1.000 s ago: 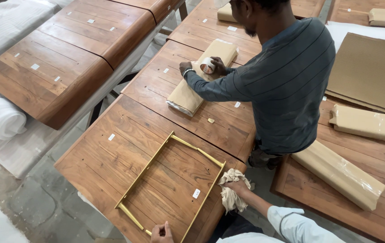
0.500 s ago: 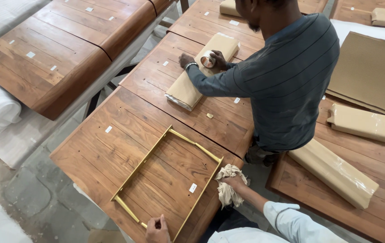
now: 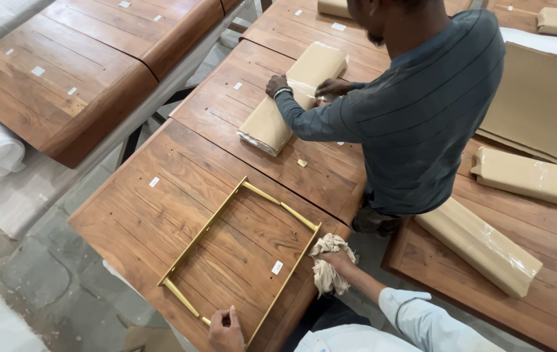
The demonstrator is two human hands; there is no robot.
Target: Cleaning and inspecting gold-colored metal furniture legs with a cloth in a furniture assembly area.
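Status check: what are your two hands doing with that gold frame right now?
Left hand pressing the gold frame's near corner. Right hand gripping a crumpled rag at its far corner. A co-worker wraps a parcel beyond, clear of it.
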